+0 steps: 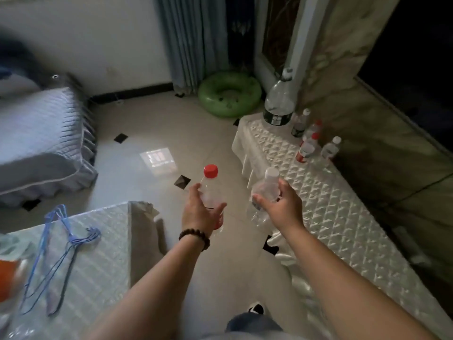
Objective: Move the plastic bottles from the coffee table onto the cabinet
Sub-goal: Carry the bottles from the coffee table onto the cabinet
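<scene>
My left hand [199, 212] grips a clear plastic bottle with a red cap [210, 190] and red label, held upright over the floor. My right hand [282, 204] grips a clear bottle with a white cap [266, 190], tilted slightly, near the cabinet's left edge. The cabinet [318, 197], draped in a white quilted cloth, runs along the right. Several small bottles [310, 143] and one large water jug [279, 101] stand at its far end. The coffee table [98, 253], with a pale quilted cover, is at lower left.
Blue wire hangers [61, 253] lie on the coffee table, beside an orange-labelled blurred object [9, 276] at its left edge. A grey sofa [41, 143] stands at the left. A green inflatable ring [229, 93] lies on the tiled floor by the curtain.
</scene>
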